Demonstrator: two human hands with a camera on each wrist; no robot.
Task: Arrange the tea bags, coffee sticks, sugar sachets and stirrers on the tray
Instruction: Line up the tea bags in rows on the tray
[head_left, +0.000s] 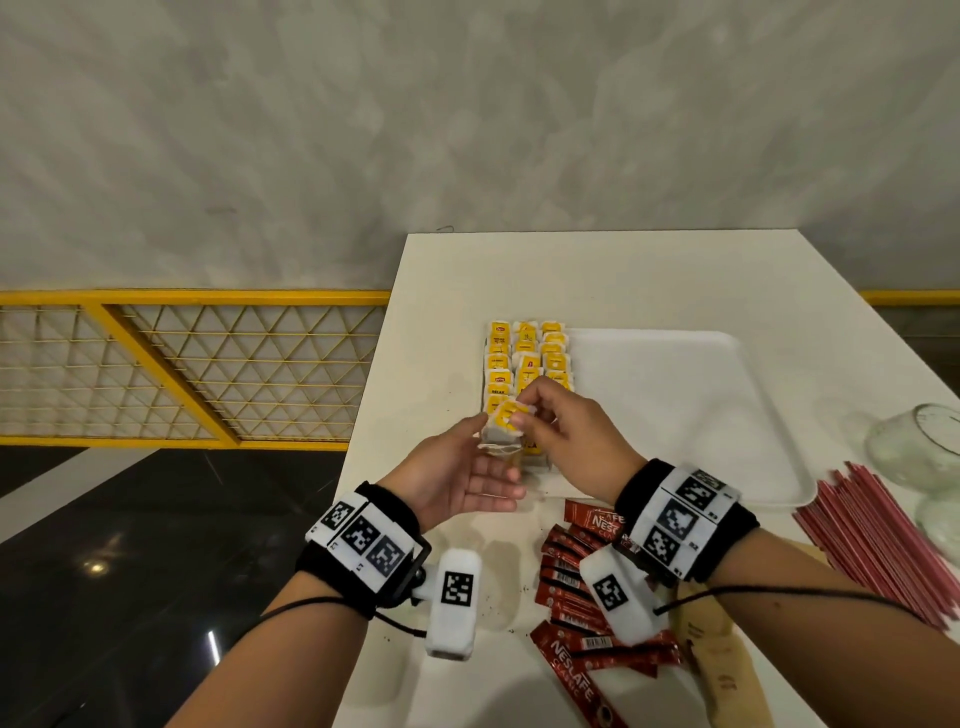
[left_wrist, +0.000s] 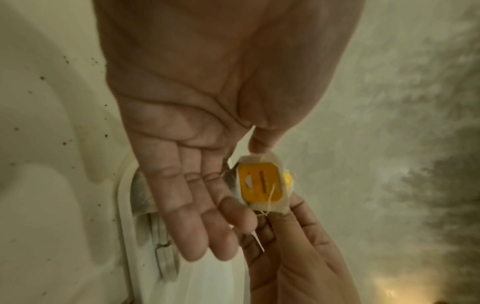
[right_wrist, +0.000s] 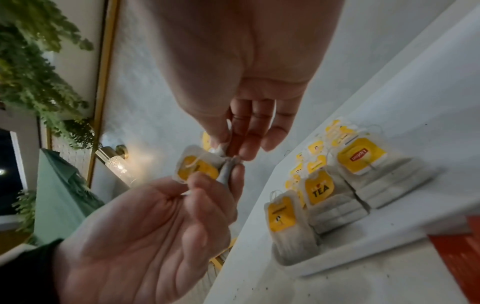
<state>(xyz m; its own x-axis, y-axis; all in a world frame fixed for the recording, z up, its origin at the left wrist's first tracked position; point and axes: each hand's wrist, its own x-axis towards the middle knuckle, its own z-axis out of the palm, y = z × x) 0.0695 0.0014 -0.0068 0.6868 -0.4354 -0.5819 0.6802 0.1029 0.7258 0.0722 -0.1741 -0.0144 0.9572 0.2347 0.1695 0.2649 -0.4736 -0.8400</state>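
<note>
- We are in the tea-bag step; both hands meet just off the tray's near-left corner, over the white table (head_left: 649, 280), sharing a small clump of grey paper tea bags with yellow tags (head_left: 503, 430).
- The left hand (head_left: 462, 480) lies palm-up with most fingers loose and straight; its thumb and forefinger pinch the clump from the left, as the right wrist view shows.
- The right hand (head_left: 576, 434) comes from above, thumb and forefinger nipped on one bag's top edge; the other fingers hang relaxed; by my reading it is peeling a single bag off the clump.
- On the white rectangular plastic tray (head_left: 691, 415), three columns of tea bags (head_left: 527, 364) run down its left edge, overlapping like tiles; the rest of the tray shows bare.
- Waiting on the table: red Nescafe coffee sticks (head_left: 582, 571) in a loose heap near the front edge; thin red stirrers (head_left: 878, 535) fanned beyond the tray's near-right corner; a clear glass jar (head_left: 919, 447) lying beside them; brown paper sachets (head_left: 711, 654) beside the coffee sticks, print unreadable.
- Next call, as I judge it: free one bag without snagging its string; lay it tag-up at the near end of a column, matching the overlap; keep the remaining bags steady in the left pinch.
</note>
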